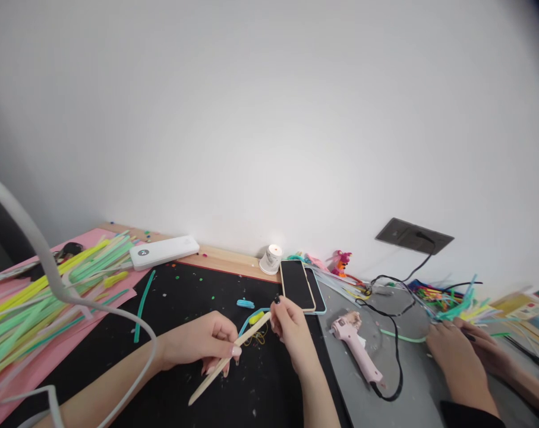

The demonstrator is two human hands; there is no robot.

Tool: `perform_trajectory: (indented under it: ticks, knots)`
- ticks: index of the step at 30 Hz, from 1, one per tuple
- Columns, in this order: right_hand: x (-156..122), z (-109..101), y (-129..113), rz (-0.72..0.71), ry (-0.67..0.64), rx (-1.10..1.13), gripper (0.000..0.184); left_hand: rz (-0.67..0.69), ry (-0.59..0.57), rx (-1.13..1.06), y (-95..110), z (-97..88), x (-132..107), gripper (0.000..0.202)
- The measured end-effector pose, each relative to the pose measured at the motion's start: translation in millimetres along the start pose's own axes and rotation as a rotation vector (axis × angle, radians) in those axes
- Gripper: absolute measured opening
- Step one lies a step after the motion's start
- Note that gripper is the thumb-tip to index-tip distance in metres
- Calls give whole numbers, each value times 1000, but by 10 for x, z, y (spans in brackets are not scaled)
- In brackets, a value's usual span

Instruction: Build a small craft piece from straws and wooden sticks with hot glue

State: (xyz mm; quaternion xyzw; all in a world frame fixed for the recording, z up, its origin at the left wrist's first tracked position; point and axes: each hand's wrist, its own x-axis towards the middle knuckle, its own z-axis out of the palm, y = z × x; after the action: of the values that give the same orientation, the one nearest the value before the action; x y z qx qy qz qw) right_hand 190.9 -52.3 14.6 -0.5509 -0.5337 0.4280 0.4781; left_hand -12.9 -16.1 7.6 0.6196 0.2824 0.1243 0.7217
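Wooden stick (251, 334) is slanted between both hands: the left hand (198, 343) is closed around its middle, the right hand (292, 331) pinches its upper tip beside a yellow piece (257, 318). Below the left hand, the stick looks bare.

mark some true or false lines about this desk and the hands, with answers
1. The left hand holds a wooden stick. True.
2. The glue gun is in the right hand. False: it lies untouched on the grey mat.
3. Two phones lie side by side, screens up. True.
4. The power bank is black. False: it is white.
5. Another person's hands are at the right. True.
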Motion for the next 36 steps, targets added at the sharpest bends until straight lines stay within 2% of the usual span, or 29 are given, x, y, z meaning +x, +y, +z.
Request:
perform_trajectory:
  ticks: [2,4,9,16,21,28,36]
  knots:
    - [-12,-6,-18,-16,-87,-46,31,-13,-8,10,-7,0,4,24]
    - [-22,-17,-29,-32,-115,-80,30,-20,2,12,4,6,3,25]
    - [-27,-43,-54,-54,-67,-124,27,19,156,14,38,4,6,29]
    - [-8,-18,-44,-66,-28,-185,20,121,363,-43,-24,-61,71,32]
    - [-8,43,-12,-99,-25,-169,15,160,468,-32,-20,-53,90,33]
    - [-5,105,18,-83,-3,-162,11,207,507,-8,-37,-41,113,28]
    - [-14,117,40,-60,-12,-163,10,205,474,67,-16,-25,81,28]
